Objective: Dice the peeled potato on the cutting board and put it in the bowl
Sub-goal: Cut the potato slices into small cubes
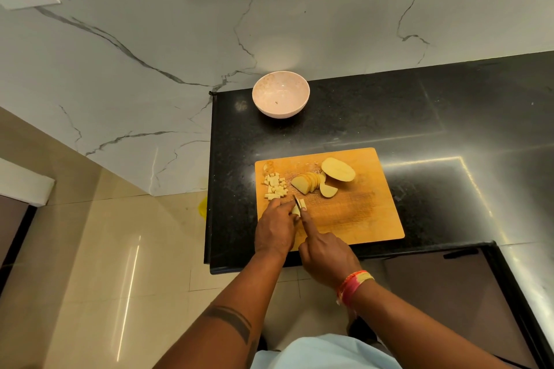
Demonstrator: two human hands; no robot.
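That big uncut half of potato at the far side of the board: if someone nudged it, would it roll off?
Probably not. The potato half seems to lie on the cutting board with a broad cut face showing, so it would likely slide or rock rather than roll. Its pale cut surface looks moist, so it may feel slippery. It looks solid and stiff, fairly heavy for its size.

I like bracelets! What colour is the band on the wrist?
The wristband on the right wrist is red, pink and yellow, seen in the head view.
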